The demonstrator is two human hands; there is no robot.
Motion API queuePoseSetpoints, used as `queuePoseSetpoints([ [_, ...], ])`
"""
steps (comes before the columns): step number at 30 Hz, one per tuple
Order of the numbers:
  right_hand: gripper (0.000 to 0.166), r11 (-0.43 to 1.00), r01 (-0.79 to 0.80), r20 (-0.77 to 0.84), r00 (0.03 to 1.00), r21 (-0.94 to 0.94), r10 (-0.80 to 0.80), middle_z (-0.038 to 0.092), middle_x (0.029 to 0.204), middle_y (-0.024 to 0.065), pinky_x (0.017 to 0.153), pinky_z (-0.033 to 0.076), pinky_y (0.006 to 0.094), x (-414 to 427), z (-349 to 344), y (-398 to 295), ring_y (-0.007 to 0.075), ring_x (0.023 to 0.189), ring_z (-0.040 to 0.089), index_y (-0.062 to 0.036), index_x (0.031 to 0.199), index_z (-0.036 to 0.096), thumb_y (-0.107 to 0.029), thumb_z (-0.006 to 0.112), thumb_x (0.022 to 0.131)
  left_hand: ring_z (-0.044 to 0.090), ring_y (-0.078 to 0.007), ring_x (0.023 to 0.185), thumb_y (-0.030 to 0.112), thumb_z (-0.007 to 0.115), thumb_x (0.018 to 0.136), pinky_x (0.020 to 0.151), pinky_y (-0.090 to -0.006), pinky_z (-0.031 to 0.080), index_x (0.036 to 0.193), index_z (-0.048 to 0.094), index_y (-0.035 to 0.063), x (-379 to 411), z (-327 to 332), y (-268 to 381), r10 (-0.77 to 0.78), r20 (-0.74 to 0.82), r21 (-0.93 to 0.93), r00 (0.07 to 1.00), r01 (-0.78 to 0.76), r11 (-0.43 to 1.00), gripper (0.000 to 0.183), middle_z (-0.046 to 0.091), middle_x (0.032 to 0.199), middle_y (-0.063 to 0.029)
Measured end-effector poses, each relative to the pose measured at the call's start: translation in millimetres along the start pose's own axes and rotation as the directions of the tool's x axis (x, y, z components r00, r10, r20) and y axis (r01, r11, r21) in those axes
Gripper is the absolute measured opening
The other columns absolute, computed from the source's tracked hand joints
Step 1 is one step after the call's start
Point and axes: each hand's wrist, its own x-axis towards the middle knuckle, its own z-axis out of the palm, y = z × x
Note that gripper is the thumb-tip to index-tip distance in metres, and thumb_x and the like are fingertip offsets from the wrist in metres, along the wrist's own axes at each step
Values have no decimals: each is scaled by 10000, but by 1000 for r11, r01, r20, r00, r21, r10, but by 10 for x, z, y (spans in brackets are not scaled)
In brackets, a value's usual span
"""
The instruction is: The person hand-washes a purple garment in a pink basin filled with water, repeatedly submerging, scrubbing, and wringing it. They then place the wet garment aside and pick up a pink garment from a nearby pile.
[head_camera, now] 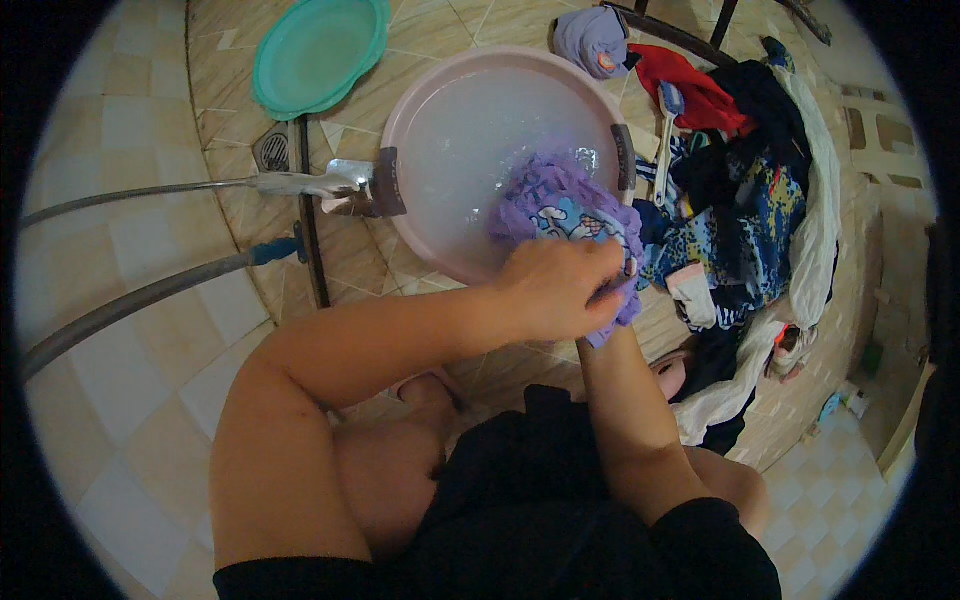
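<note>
A wet purple garment (551,180) with a printed cartoon patch hangs over the near right rim of a pale pink basin (394,120). Its far end dips into the cloudy, slightly foamy water. My left hand (559,289) grips the near part of the cloth, fingers curled around it. From below, my right forearm (630,405) reaches up to the same bunch. Cloth and my left hand cover the right hand, so its grip cannot be seen.
A green plastic basin (322,56) stands at upper left, near a floor drain (275,152). A metal shower head (349,184) rests against the pink basin's left handle. Piled clothes (750,217) and a scrubbing brush (666,142) lie right; a grey-lilac cloth bundle (592,41) sits behind.
</note>
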Motion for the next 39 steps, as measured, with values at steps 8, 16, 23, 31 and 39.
queuePoseSetpoints([
  [8,466,998,31,69,997,-62,-27,482,1296,105,1023,370,401,-40,-109,83,275,1190,466,-113,1305,402,-405,374,943,577,-361,952,121,586,780,930,-471,407,938,598,75,402,232,-395,61,-177,301,982,-5,954,165,591,1025,-139],
  [16,412,978,145,-38,988,-148,-152,537,1232,85,993,406,385,-168,-225,205,259,1132,517,-113,1231,476,-390,370,945,480,-356,1167,121,569,832,997,-470,361,1136,594,42,86,251,-650,39,-304,232,952,34,972,315,525,1217,-192],
  [23,429,991,-127,249,962,48,111,562,1195,95,997,403,372,-16,-267,152,258,1104,537,-111,1219,505,-410,377,939,537,-356,1088,190,518,877,943,-475,409,1102,585,-23,374,-192,-754,-312,110,370,944,253,894,317,560,1152,-224],
  [31,452,988,-144,241,962,54,127,553,1209,100,1003,395,383,4,-271,112,264,1118,526,-112,1230,498,-432,366,938,609,-366,912,144,540,831,768,-462,485,916,588,17,341,-97,-1203,-179,-172,378,969,232,896,161,624,972,-207],
  [39,476,999,-12,291,957,40,0,544,1222,105,1009,386,393,168,-150,-312,270,1133,514,-113,1241,492,-454,356,937,525,-120,713,327,631,878,627,-277,432,986,569,43,-34,-208,-1233,-747,-92,-485,658,626,611,311,587,848,-40],
])
